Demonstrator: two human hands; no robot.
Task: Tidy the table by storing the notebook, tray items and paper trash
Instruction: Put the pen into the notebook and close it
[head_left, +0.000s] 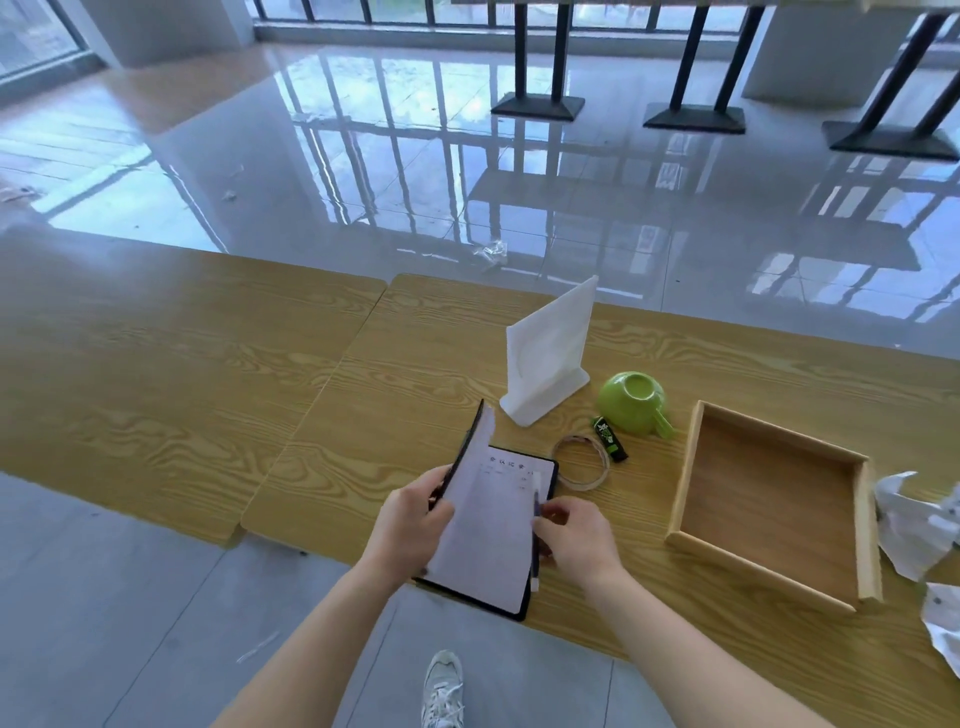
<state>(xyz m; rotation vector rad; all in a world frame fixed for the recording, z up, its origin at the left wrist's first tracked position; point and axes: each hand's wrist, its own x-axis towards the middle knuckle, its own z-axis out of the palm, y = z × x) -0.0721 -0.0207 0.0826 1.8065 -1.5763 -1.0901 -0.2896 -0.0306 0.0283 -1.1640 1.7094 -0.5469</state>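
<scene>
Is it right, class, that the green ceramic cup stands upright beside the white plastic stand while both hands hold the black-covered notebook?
Not quite. In the head view the green ceramic cup lies upside down, base up, beside the white plastic stand. The left hand and right hand do hold the black-covered notebook.

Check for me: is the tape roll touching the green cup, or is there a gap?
Apart. In the head view, the tape roll lies flat near the notebook, and bare table plus a small dark green packet separate it from the overturned green cup.
</scene>
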